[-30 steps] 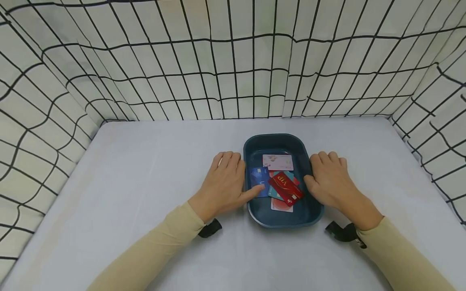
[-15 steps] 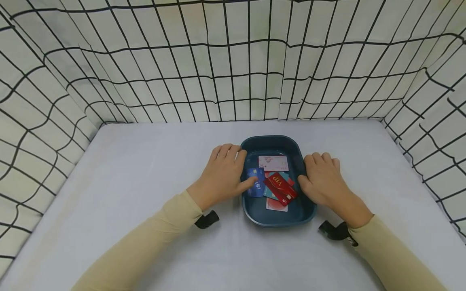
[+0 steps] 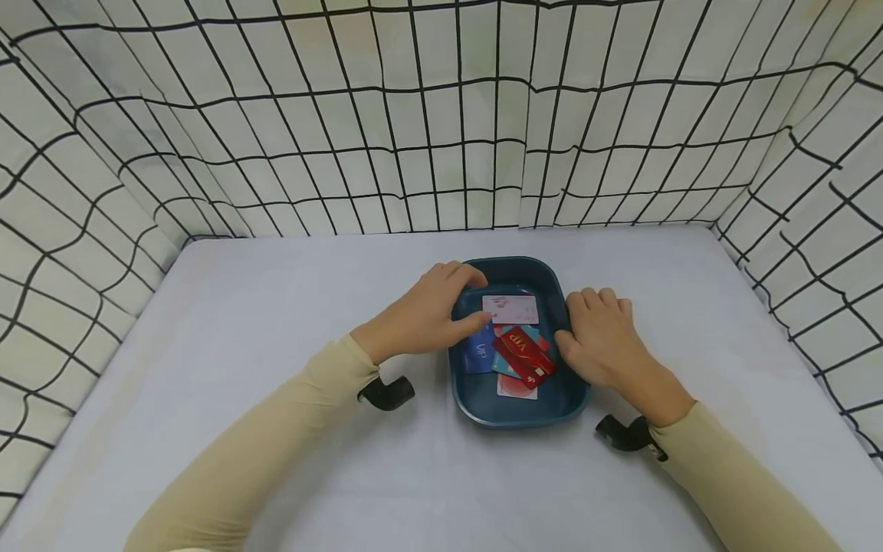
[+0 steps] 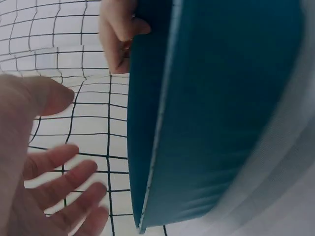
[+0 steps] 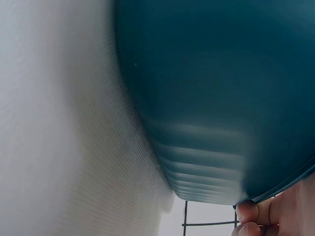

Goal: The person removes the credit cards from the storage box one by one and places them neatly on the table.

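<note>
A dark blue plastic tray [image 3: 520,415] stands on the table with several cards inside. On top lies a red VIP card [image 3: 526,357], slanted across a teal card [image 3: 503,366]. To its left is a blue VIP card [image 3: 477,354]; behind it is a pale pink card [image 3: 513,310], and a white and red card [image 3: 516,388] is nearest the front. My left hand [image 3: 436,307] hovers over the tray's left rim, thumb and fingers spread and holding nothing. My right hand [image 3: 605,341] grips the right rim, thumb inside, fingers [image 5: 248,212] outside.
White cloth covers the table [image 3: 276,307] around the tray. Black grid netting [image 3: 428,149] over white walls encloses the back and both sides. Dark wrist cameras [image 3: 388,393] stick out below the sleeves.
My left hand has lifted off the tray's left side and turned, its fingers now over the back left of the rim. The right hand keeps its grip; the whole view has shifted slightly.
</note>
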Available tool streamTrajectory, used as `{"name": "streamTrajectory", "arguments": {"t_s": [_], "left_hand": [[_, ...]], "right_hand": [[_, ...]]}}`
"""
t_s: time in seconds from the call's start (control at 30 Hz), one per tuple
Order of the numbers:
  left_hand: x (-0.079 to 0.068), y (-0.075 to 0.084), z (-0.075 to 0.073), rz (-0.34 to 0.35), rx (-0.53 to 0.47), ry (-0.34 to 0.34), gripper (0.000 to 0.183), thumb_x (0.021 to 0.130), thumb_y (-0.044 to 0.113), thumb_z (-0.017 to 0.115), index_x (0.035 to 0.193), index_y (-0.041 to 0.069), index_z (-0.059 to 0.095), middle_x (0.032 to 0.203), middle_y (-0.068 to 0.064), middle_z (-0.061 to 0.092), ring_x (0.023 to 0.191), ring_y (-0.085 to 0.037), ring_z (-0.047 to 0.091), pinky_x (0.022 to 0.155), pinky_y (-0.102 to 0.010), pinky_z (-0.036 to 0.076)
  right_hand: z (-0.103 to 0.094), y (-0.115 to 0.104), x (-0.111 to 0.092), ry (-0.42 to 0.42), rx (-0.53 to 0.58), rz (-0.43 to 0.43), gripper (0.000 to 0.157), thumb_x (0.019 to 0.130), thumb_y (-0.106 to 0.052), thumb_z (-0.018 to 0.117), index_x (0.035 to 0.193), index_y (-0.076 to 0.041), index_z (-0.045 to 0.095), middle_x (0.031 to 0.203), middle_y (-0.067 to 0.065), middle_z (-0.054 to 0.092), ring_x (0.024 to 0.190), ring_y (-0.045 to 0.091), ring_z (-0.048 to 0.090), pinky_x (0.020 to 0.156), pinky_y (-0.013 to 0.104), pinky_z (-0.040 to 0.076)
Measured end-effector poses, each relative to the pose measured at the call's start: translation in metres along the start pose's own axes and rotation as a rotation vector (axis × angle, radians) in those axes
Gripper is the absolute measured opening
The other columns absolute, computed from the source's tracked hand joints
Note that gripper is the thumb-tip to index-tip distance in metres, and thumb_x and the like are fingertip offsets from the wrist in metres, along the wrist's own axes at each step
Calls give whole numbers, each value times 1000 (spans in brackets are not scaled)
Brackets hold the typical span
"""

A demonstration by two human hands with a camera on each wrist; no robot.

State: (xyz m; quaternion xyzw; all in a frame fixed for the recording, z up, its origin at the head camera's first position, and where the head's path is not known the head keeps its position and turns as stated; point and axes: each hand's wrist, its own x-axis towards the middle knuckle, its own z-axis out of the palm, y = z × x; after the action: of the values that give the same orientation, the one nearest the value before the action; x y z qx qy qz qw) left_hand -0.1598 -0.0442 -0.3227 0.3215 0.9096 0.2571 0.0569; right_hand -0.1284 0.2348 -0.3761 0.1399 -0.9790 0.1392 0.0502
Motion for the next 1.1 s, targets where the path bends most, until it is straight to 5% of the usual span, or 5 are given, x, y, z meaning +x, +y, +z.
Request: {"name": "streamTrajectory", "arguments": {"t_s": [0.33,0.5,0.63,1.1], "left_hand": [[25,0,-4,28,-400,-76,38,101,31,63,135,15,54,127,-2,65,117,-16,64,102,-36,56],[41,3,-1,-24,-602,-159,33,107,30,51,134,11,54,124,-9,66,114,-27,68,98,-38,59],[53,4,4,-96,-727,-215,36,111,32,38,134,9,54,124,-13,67,112,-24,69,95,-35,60],[84,-3,32,-265,-771,-329,50,110,39,33,138,3,54,125,-15,68,111,-22,69,94,-35,59]], "right_hand": [[0,1,1,-9,-1,11,23,90,-22,51,102,-2,56,90,11,53,89,30,43,77,44,30],[1,1,1,-22,-3,20,25,91,-24,51,103,-2,56,92,12,54,92,31,45,78,45,33],[1,0,2,-37,1,26,27,91,-24,52,105,-2,56,93,12,55,93,31,45,79,46,34],[1,3,3,-55,21,29,29,91,-23,50,108,-1,56,96,12,55,93,31,44,79,45,32]]}}
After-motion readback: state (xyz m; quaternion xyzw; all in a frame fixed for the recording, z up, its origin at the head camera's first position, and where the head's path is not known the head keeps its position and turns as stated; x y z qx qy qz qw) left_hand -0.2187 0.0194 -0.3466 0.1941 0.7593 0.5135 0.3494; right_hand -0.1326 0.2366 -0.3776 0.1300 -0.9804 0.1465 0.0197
